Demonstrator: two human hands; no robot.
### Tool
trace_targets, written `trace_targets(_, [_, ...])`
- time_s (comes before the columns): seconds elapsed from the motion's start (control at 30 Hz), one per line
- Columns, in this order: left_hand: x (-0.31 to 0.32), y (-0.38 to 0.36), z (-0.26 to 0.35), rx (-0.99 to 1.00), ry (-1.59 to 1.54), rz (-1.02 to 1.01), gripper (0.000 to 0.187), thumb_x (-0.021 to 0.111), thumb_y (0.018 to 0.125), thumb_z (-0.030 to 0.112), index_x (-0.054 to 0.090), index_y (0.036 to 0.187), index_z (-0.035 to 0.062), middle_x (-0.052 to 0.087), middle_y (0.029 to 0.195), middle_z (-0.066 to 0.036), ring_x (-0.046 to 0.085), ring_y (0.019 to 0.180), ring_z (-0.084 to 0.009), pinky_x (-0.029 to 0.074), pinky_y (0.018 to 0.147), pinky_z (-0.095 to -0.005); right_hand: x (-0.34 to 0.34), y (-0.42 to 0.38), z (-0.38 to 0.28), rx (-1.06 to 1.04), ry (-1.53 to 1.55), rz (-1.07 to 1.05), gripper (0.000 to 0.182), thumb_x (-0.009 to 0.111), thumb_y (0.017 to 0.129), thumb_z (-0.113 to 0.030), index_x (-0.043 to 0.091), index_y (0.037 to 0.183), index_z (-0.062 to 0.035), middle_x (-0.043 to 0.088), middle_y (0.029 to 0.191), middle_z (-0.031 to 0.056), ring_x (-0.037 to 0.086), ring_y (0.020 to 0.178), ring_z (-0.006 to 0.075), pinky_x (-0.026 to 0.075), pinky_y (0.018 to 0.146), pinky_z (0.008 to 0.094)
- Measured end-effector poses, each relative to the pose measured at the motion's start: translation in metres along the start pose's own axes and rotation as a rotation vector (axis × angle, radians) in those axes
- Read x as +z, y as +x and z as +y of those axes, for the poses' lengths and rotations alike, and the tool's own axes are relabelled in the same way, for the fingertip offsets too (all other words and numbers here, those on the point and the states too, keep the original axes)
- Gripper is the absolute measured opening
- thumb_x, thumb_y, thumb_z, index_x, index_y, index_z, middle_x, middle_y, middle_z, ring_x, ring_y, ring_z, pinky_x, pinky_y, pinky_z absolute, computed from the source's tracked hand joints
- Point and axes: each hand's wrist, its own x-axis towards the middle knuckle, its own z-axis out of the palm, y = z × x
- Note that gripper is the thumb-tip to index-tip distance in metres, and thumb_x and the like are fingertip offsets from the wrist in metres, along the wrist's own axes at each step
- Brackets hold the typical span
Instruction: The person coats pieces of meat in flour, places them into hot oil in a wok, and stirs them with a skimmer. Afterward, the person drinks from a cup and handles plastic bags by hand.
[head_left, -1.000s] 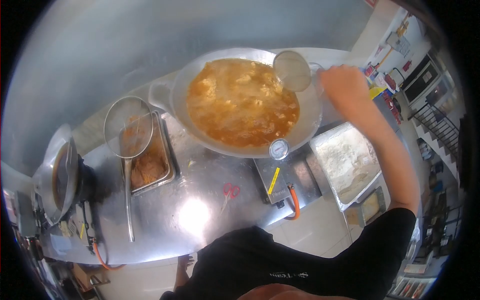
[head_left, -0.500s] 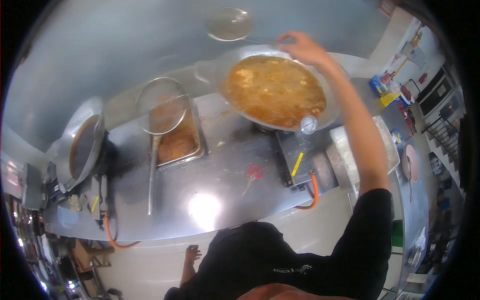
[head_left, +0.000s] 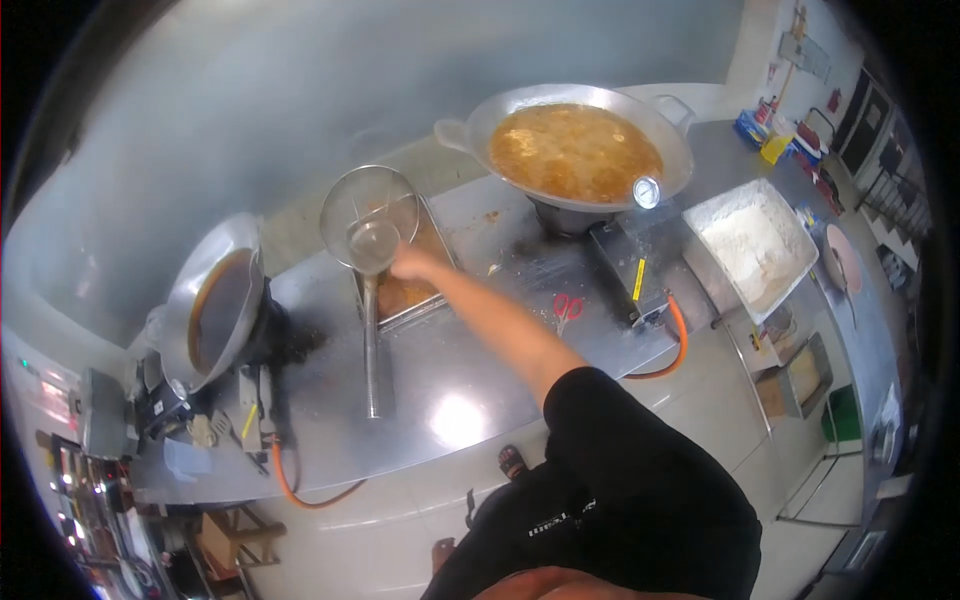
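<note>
— Where's the small strainer going now?
— It's leaving the wok of bubbling orange oil; the right hand is gripping its handle, holding it over the tray of fried pieces, centre frame, inside the big skimmer.
— Other containers?
— Flour tray right, dark-oil wok left.

The right hand has carried the small strainer (earlier at the wok) over to the tray

The right hand holds a small strainer over the large skimmer on the tray.
</note>
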Motion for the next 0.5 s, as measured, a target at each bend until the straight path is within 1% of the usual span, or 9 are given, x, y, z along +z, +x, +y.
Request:
trace_targets(0.03, [-0.018,-0.013,0.026,0.088,0.069,-0.001,0.032,0.059,0.078,0.018,0.058,0.103,-0.0011,0.058,0.098,-0.020,0.062,0.079,-0.0277,0.050,0.073,-0.0362,0.008,-0.004,0.009,0.048,0.022,-0.076,0.037,0.057,0.071,-0.014,0.057,0.103,0.0045,0.061,0.094,0.0219,0.060,0.081,0.0270,0.047,0.073,0.0359])
trace_targets(0.13, [-0.048,-0.065,0.096,0.330,0.258,-0.031,0.031,0.057,0.080,0.020,0.057,0.103,-0.0005,0.060,0.093,-0.019,0.062,0.076,-0.0277,0.050,0.071,-0.0385,0.001,-0.046,0.003,0.218,0.426,-0.059,0.050,0.061,0.073,-0.020,0.048,0.117,0.0005,0.059,0.100,0.0175,0.061,0.076,0.0234,0.049,0.066,0.0347])
trace_targets(0.17, [-0.049,-0.058,0.090,0.319,0.220,-0.071,0.030,0.057,0.080,0.021,0.057,0.103,0.0006,0.060,0.091,-0.018,0.062,0.074,-0.0275,0.051,0.069,-0.0388,-0.011,-0.063,-0.002,0.279,0.578,-0.139,0.060,0.063,0.075,-0.026,0.037,0.126,-0.0061,0.057,0.102,0.0127,0.059,0.069,0.0184,0.050,0.056,0.0306])
trace_targets(0.27, [-0.045,-0.002,0.067,0.184,-0.002,-0.230,0.027,0.057,0.082,0.024,0.056,0.101,0.0050,0.061,0.087,-0.015,0.062,0.069,-0.0263,0.051,0.062,-0.0383,-0.023,-0.093,0.020,0.202,0.773,-0.059,0.060,0.063,0.077,-0.027,0.036,0.128,-0.0101,0.057,0.101,0.0112,0.058,0.064,0.0158,0.048,0.049,0.0272])
trace_targets(0.3, [-0.044,0.017,0.064,0.163,-0.049,-0.280,0.026,0.057,0.082,0.025,0.056,0.101,0.0064,0.061,0.085,-0.013,0.061,0.068,-0.0256,0.051,0.060,-0.0376,-0.040,-0.116,0.023,0.190,0.712,-0.080,0.055,0.061,0.080,-0.027,0.036,0.128,-0.0127,0.056,0.103,0.0101,0.057,0.063,0.0152,0.049,0.052,0.0280])
trace_targets(0.37, [-0.038,0.039,0.078,0.293,0.019,-0.348,0.027,0.057,0.083,0.028,0.055,0.101,0.0082,0.061,0.083,-0.012,0.061,0.066,-0.0237,0.049,0.057,-0.0351,-0.060,-0.161,0.060,0.090,0.582,-0.193,0.048,0.059,0.083,-0.024,0.040,0.125,-0.0121,0.056,0.102,0.0085,0.056,0.064,0.0147,0.048,0.053,0.0281])
trace_targets(0.4, [-0.031,0.046,0.090,0.360,0.048,-0.381,0.027,0.056,0.083,0.029,0.055,0.101,0.0091,0.061,0.082,-0.011,0.061,0.065,-0.0227,0.049,0.055,-0.0339,-0.066,-0.191,0.087,0.039,0.488,-0.183,0.043,0.057,0.083,-0.023,0.043,0.122,-0.0116,0.057,0.099,0.0072,0.056,0.065,0.0139,0.048,0.054,0.0275])
trace_targets(0.47, [-0.009,0.057,0.123,0.231,0.038,-0.451,0.029,0.057,0.083,0.031,0.055,0.102,0.0100,0.061,0.081,-0.010,0.060,0.064,-0.0207,0.048,0.055,-0.0324,-0.086,-0.268,0.145,-0.047,0.370,-0.223,0.034,0.057,0.084,-0.024,0.052,0.114,-0.0094,0.059,0.089,0.0028,0.056,0.069,0.0111,0.046,0.055,0.0253])
trace_targets(0.5, [0.005,0.054,0.164,0.034,0.000,-0.488,0.030,0.057,0.083,0.032,0.055,0.103,0.0101,0.061,0.082,-0.010,0.060,0.064,-0.0197,0.048,0.056,-0.0321,-0.097,-0.317,0.172,0.084,0.417,-0.211,0.033,0.057,0.084,-0.024,0.052,0.113,-0.0091,0.059,0.088,0.0023,0.055,0.069,0.0100,0.046,0.055,0.0246])
